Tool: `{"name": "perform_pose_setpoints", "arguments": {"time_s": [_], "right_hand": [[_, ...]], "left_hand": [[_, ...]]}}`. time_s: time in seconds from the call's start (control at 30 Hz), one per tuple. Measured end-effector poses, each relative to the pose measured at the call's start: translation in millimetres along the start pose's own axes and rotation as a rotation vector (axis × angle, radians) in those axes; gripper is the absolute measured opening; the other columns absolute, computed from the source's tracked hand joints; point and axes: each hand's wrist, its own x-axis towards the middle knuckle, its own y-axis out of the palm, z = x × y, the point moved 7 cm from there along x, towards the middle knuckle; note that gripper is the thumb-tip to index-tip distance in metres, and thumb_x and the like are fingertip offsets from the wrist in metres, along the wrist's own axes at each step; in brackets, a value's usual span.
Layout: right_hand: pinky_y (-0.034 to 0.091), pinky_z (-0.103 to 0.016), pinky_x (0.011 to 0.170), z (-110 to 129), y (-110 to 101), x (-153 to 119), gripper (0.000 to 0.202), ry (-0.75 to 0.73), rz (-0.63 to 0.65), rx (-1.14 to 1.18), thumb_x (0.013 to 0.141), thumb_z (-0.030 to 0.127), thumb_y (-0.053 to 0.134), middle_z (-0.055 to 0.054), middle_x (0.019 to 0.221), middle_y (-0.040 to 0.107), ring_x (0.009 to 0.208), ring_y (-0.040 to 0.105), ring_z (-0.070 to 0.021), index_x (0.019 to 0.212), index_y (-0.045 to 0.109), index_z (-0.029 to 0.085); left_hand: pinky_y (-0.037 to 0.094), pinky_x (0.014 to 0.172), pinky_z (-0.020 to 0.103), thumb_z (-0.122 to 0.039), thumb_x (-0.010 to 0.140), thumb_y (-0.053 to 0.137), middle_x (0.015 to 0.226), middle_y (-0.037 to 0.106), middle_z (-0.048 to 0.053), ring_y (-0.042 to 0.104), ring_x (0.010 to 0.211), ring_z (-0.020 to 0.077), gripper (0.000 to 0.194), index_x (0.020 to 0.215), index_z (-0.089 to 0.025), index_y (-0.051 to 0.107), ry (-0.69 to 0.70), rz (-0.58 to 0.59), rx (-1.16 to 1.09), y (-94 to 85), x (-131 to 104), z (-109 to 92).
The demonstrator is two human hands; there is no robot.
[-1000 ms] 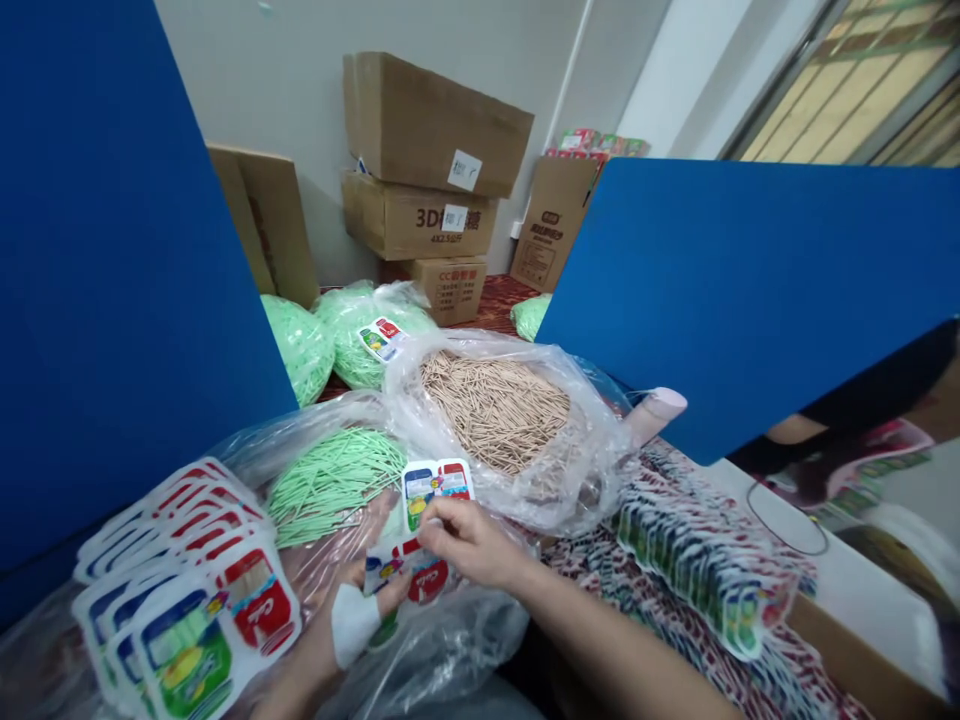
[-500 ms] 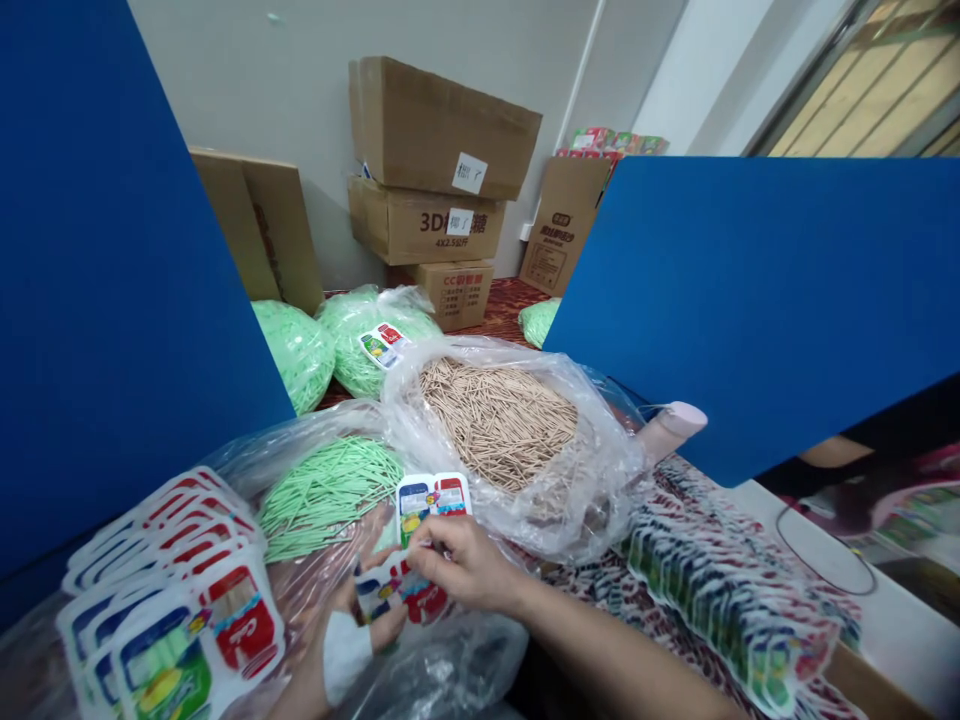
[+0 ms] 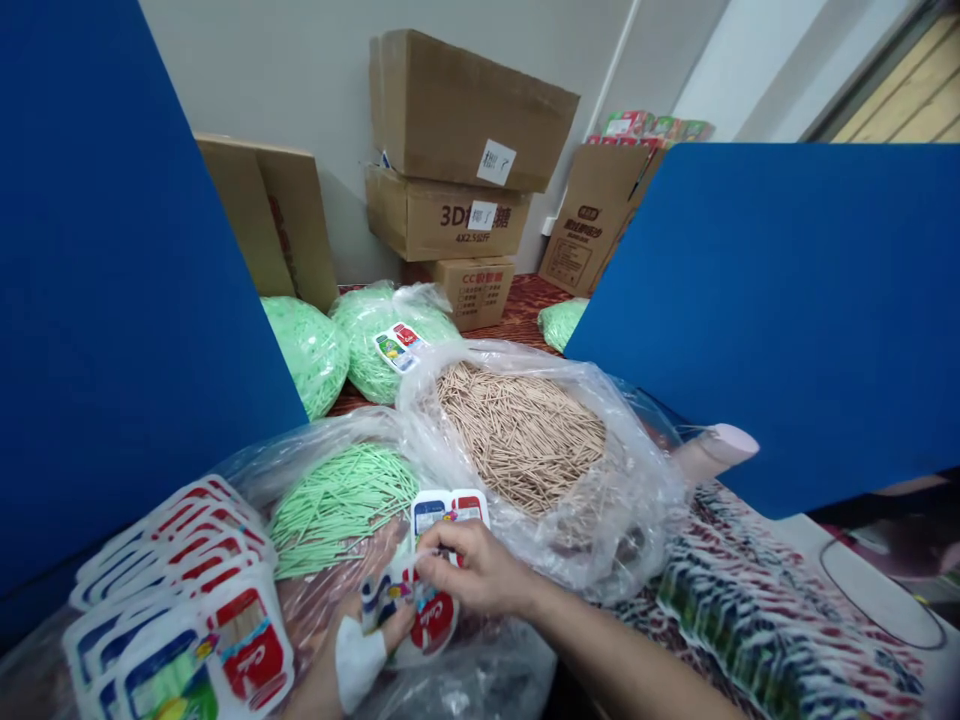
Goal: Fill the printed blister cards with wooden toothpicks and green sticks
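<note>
Pkt (image 3: 435, 622) in L hand (image 3: 366, 643), more red visible vs b4

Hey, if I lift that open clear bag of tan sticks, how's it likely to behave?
The clear bag would probably sag and fold, since its thin plastic lies crumpled. Tilted, it may spill: the tan sticks lie loose in its wide-open mouth.

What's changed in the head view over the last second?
The view has swung left, so the background boxes sit further right in frame. The held packet shows more of its red side; its blue side looks more curled. Nothing visibly picked up or let go: left hand still grips it, right hand still at its upper edge. Green sticks, tan sticks and fanned packets look unchanged.
</note>
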Motion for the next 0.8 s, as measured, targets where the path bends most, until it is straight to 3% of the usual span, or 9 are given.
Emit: {"name": "perform_pose_setpoints", "arguments": {"time_s": [0.1, 0.2, 0.33, 0.43, 0.67, 0.8], "right_hand": [[0.037, -0.019, 0.054, -17, -5, 10, 0.025, 0.110, 0.053, 0.128, 0.084, 0.039, 0.058, 0.002, 0.071, 0.058, 0.059, 0.049, -0.0083, 0.090, 0.062, 0.015], [0.035, -0.019, 0.052, -28, -7, 18, 0.027, 0.186, -0.026, 0.121, 0.081, 0.042, 0.063, 0.004, 0.065, 0.054, 0.055, 0.044, -0.0075, 0.083, 0.060, 0.015], [0.032, -0.020, 0.051, -20, -3, 26, 0.026, 0.117, -0.121, -0.046, 0.084, 0.038, 0.059, 0.004, 0.058, 0.049, 0.053, 0.042, -0.0077, 0.071, 0.059, 0.016], [0.034, -0.021, 0.054, -12, -1, 30, 0.025, 0.058, -0.135, -0.126, 0.086, 0.037, 0.057, 0.003, 0.062, 0.053, 0.056, 0.045, -0.0086, 0.073, 0.060, 0.016], [0.030, -0.021, 0.053, 5, 6, 37, 0.034, -0.083, 0.016, -0.304, 0.087, 0.039, 0.057, 0.003, 0.056, 0.049, 0.053, 0.042, -0.0082, 0.063, 0.059, 0.016], [0.037, -0.021, 0.060, 7, 11, 39, 0.027, -0.104, 0.178, -0.282, 0.093, 0.033, 0.048, 0.000, 0.069, 0.060, 0.063, 0.053, -0.0100, 0.081, 0.065, 0.016]], "left_hand": [[0.057, 0.068, 0.034, -0.048, 0.065, 0.075, 0.078, 0.076, 0.008, 0.069, 0.075, 0.0271, 0.041, 0.090, -0.016, 0.072, -0.137, 0.013, -0.034, 0.8, 5, 7], [0.054, 0.063, 0.030, -0.046, 0.065, 0.076, 0.072, 0.074, 0.005, 0.067, 0.068, 0.0229, 0.038, 0.087, -0.014, 0.070, -0.215, 0.052, -0.135, 5.7, 8, 4], [0.048, 0.056, 0.024, -0.040, 0.066, 0.077, 0.066, 0.069, 0.002, 0.061, 0.058, 0.0162, 0.034, 0.083, -0.012, 0.068, -0.224, 0.192, -0.285, 16.6, 8, -7], [0.045, 0.054, 0.023, -0.041, 0.066, 0.076, 0.062, 0.065, 0.001, 0.056, 0.055, 0.0140, 0.031, 0.075, -0.012, 0.067, -0.226, 0.204, -0.328, 15.7, 9, -12], [0.033, 0.047, 0.019, -0.032, 0.068, 0.073, 0.052, 0.049, -0.004, 0.039, 0.048, 0.0087, 0.024, 0.060, -0.013, 0.061, -0.129, 0.178, -0.088, 1.5, 21, -23], [0.038, 0.052, 0.020, -0.026, 0.065, 0.074, 0.058, 0.055, -0.002, 0.045, 0.055, 0.0112, 0.017, 0.063, -0.013, 0.063, -0.068, 0.138, -0.049, -5.7, 24, -25]]}}
